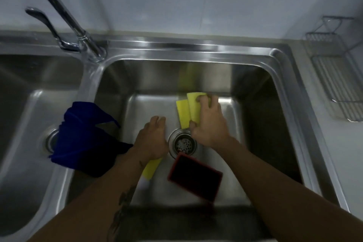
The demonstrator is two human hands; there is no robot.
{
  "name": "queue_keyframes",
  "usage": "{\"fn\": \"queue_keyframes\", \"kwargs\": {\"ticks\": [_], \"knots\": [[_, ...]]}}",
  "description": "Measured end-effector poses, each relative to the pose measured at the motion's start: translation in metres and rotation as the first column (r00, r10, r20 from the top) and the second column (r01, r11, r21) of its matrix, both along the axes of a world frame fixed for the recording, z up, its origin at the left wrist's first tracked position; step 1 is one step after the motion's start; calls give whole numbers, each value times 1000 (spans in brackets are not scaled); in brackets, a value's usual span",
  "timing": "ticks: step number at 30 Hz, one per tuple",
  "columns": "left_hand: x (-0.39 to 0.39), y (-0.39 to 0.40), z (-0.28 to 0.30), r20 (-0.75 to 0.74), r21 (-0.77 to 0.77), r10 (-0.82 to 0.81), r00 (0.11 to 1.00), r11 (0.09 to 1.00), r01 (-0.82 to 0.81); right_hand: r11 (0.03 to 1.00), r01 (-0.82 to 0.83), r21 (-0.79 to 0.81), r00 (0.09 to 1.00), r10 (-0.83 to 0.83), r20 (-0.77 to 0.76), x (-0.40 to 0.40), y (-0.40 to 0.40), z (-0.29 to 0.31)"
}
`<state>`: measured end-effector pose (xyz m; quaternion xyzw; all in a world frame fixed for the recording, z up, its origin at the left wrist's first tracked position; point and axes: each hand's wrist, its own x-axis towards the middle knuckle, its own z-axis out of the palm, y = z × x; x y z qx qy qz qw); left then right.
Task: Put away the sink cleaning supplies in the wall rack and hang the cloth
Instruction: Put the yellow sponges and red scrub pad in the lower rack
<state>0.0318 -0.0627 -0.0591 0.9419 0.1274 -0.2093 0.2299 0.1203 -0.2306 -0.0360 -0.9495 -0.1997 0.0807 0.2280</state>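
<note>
In the right steel basin (255,88), my right hand (208,122) grips a yellow sponge (193,104) with fingers and thumb curled round it. A second yellow sponge (182,113) lies just left of it on the basin floor. My left hand (152,139) hovers low over the basin floor left of the drain (183,144), fingers loosely bent and holding nothing. Under its wrist lies a third yellow sponge (150,170). A red-edged dark scouring pad (195,176) lies below the drain. A blue cloth (84,135) is draped over the divider between the basins.
A wire rack (337,76) is mounted at the right, on the wall by the counter. The chrome tap (64,12) and its lever stand at the back left. The left basin (23,124) has its own drain, partly covered by the cloth.
</note>
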Motion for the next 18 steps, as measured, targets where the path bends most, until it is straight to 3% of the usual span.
{"fn": "queue_keyframes", "kwargs": {"ticks": [4, 7, 12, 15, 18], "knots": [[-24, 6, -7, -109, 84, -18, 994, 996, 27, 982, -128, -141, 990, 134, 34, -2, 33, -13], [-32, 7, -14, -169, 112, 21, 985, 994, -2, 961, -116, -250, 993, 118, -8, -4, 33, -32], [-38, 2, -15, -215, 201, 6, 976, 979, 38, 984, -100, -150, 995, 99, -16, -8, 29, -38], [-38, 2, -10, -192, 167, 33, 981, 986, 0, 995, -61, -80, 998, 61, 0, -6, 31, -36], [-35, 5, -4, -123, 80, 102, 987, 993, -92, 991, -76, -110, 997, 73, -27, -5, 32, -39]]}}
